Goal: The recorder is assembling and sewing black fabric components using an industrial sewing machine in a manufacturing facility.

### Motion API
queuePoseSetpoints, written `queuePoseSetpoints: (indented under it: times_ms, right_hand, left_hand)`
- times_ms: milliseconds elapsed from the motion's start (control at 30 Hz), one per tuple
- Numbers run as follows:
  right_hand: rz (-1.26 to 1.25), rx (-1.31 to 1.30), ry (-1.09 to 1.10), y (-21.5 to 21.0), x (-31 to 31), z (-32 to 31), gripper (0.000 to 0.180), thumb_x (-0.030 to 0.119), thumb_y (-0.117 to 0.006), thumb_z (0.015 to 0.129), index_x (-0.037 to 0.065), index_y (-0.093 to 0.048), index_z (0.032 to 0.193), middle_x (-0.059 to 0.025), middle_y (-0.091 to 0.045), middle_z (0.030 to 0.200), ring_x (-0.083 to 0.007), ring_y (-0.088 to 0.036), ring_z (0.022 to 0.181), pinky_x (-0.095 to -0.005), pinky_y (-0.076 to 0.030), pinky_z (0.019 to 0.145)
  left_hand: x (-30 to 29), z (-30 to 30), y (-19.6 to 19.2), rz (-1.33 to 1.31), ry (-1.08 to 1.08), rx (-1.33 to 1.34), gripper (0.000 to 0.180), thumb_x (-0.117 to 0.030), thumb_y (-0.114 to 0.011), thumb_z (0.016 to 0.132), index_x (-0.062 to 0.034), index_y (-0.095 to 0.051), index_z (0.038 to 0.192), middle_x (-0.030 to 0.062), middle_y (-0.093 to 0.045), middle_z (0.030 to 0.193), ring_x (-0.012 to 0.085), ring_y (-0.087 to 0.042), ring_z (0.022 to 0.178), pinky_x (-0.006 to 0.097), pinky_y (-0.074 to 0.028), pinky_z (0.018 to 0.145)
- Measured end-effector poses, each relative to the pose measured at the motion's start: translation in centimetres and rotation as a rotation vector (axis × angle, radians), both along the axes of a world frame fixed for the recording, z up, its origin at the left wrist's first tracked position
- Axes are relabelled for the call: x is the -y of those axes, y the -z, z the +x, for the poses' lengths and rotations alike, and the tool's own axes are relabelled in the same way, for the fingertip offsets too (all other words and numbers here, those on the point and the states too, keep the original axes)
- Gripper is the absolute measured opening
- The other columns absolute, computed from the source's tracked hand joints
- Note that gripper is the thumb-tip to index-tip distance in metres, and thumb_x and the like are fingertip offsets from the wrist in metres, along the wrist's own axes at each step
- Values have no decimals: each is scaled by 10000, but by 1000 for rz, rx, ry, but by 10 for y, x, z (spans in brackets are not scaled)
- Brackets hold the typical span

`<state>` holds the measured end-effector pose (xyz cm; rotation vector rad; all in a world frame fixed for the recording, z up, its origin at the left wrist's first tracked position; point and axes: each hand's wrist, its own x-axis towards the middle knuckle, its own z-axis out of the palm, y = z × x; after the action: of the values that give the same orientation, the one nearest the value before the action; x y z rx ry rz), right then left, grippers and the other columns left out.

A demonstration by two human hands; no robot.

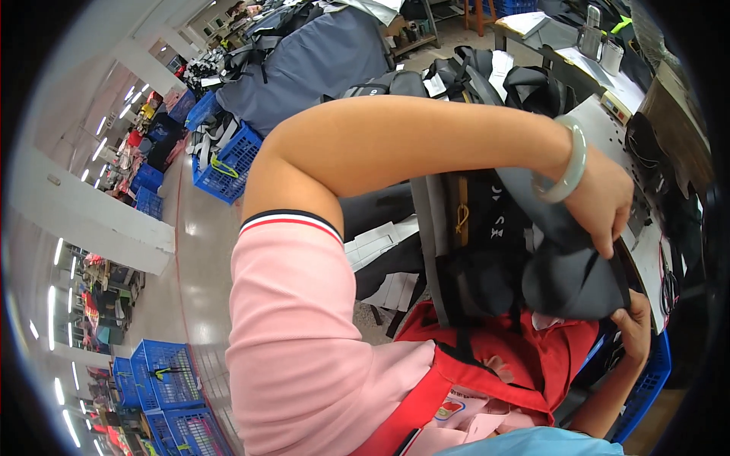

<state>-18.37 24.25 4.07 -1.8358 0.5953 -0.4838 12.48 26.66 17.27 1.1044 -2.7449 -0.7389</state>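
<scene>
Both the left hand [604, 199] and right hand [635, 323] grip the black fabric bag [563, 273] with closed fingers, seemingly mid-handling, so steady repositioning seems needed.

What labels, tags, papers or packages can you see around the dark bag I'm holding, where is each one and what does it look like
White tag: sewn on the dark bags piled behind the left arm, small rectangle.
White paper pieces: stacked under that arm, beside the dark bag, flat with dark print.
Round badge: on the red apron at the lower edge, white with red.
White sheets: on the worktable at upper right, flat.
</scene>
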Motion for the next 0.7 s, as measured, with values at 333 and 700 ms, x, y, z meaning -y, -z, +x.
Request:
queuePoseSetpoints:
  times_ms: [333, 700]
  right_hand:
    - [-182, -44, 349, -9, 10, 50, 257, 206, -578, 940, -24, -627, 1044, 1, -600, 891, -75, -515, 833, -249, -437, 746]
    - [-37, 149, 94, -17, 10, 9, 229, 235, -607, 943, 10, -634, 972, -9, -588, 812, -72, -503, 793, -258, -444, 752]
  left_hand:
    - [72, -50, 90, 43, -118, -251, 302, -289, -664, 796, -19, -731, 914, 165, -699, 794, 215, -659, 720, 339, -509, 682]
    - [52, -80, 11, 14, 210, 129, 177, -124, -633, 830, 37, -651, 902, 180, -645, 863, 348, -606, 916, 400, -471, 830]
